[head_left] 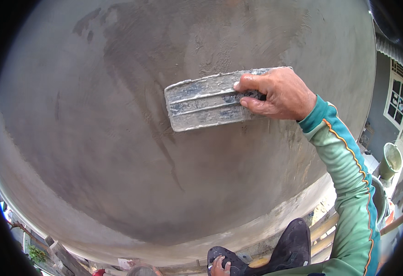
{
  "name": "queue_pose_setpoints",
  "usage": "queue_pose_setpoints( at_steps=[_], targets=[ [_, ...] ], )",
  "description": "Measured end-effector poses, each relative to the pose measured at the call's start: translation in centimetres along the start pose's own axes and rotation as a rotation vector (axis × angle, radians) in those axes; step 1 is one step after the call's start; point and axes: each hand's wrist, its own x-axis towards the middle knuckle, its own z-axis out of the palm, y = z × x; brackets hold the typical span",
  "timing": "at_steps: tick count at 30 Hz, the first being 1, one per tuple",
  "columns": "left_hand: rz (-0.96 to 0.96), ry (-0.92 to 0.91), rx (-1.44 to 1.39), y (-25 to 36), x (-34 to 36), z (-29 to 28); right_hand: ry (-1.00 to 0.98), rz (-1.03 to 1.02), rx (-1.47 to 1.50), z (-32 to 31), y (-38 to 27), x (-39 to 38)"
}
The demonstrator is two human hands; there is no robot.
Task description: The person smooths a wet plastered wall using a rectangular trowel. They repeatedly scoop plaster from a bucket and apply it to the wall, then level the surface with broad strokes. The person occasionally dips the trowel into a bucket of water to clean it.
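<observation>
My right hand [280,94] is closed on the grip of a plastering float [204,105], a long ribbed plate smeared with grey mortar. The float lies tilted against a broad grey plastered wall [132,138], its left end reaching toward the middle of the view. My thumb and fingers wrap the grip, which the hand partly hides. At the lower edge, the curled fingers of my left hand [220,267] show beside a dark shoe [231,258]; most of that hand is cut off, and whatever it grips cannot be made out.
Darker wet plaster and streaks [164,152] mark the wall. Below are wooden planks [323,227] and a dark boot [294,241]. At right, a mortar-stained bucket [391,161] stands near a white-framed window [398,102]. A wooden post [63,257] rises at lower left.
</observation>
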Motion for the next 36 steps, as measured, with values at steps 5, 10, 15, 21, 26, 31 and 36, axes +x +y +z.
queue_pose_setpoints(
  at_steps=[5,10,15,21,26,31,36],
  targets=[
    [-0.016,-0.027,0.007,0.3,0.6,0.3,-0.07,-0.066,-0.124,4.9,-3.0,-6.4],
    [-0.007,-0.025,-0.017,0.4,1.0,0.4,-0.174,-0.165,-0.157,11.8,-5.2,-16.0],
    [-0.006,-0.034,-0.016,0.6,1.4,0.2,-0.176,-0.097,-0.029,16.9,-7.5,-28.1],
    [-0.018,-0.042,-0.068,-3.5,0.5,2.2,0.461,0.466,0.174,9.7,-3.8,-18.6],
    [0.002,-0.018,-0.079,-3.2,0.8,3.1,0.501,0.546,0.337,4.2,1.6,-11.8],
    [-0.067,-0.021,-0.129,-3.1,0.4,3.0,0.176,0.278,0.073,13.7,-6.2,-18.5],
    [-0.049,-0.068,-0.098,-3.1,1.2,2.9,-0.177,0.037,0.057,22.3,-12.1,-29.5]
  ],
)
